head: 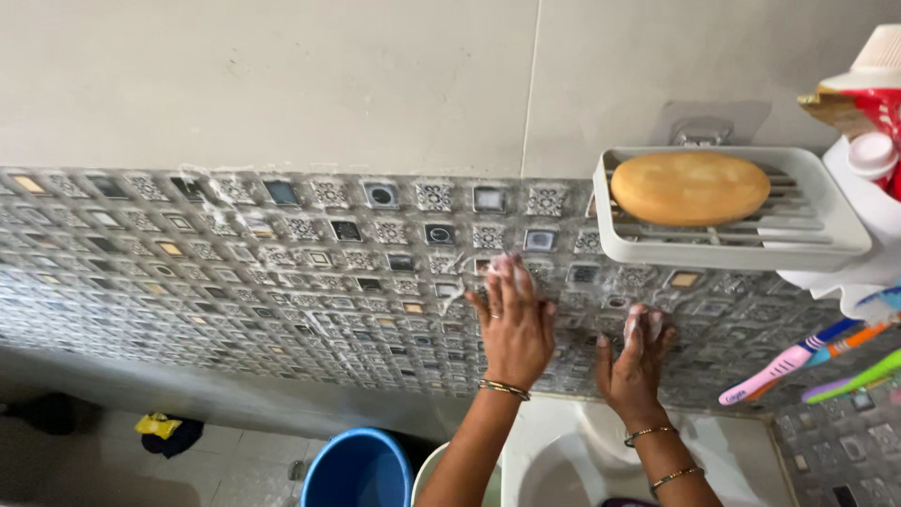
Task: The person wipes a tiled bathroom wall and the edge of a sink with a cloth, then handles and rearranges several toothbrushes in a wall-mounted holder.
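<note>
- Two bare hands press against a band of patterned wall tiles [282,272] above a white sink [563,451].
- Left hand [513,324]: fingers spread apart and laid flat on the tiles, palm to the wall, with white soap foam [507,268] at the fingertips; it grips nothing. A ring sits on one finger and a bangle circles the wrist.
- Right hand [635,361]: fingers extended and slightly parted, also flat on the tiles, with foam over the fingertips; it holds nothing. Two thin bangles circle the forearm.
- Both hands lie side by side, near each other but not touching, directly above the sink.
- Streaks of foam mark the tiles to the left of the hands, up to the top edge of the patterned band.
- Soap dish [732,246]: a white slatted tray fixed to the plain wall, above and to the right of the right hand; an orange oval soap bar [690,188] lies in it.
- Toothbrushes [798,361]: several coloured handles project from the right edge, just beside the right hand.
- Blue bucket [358,469]: stands on the floor, left of the sink, below the left forearm.
</note>
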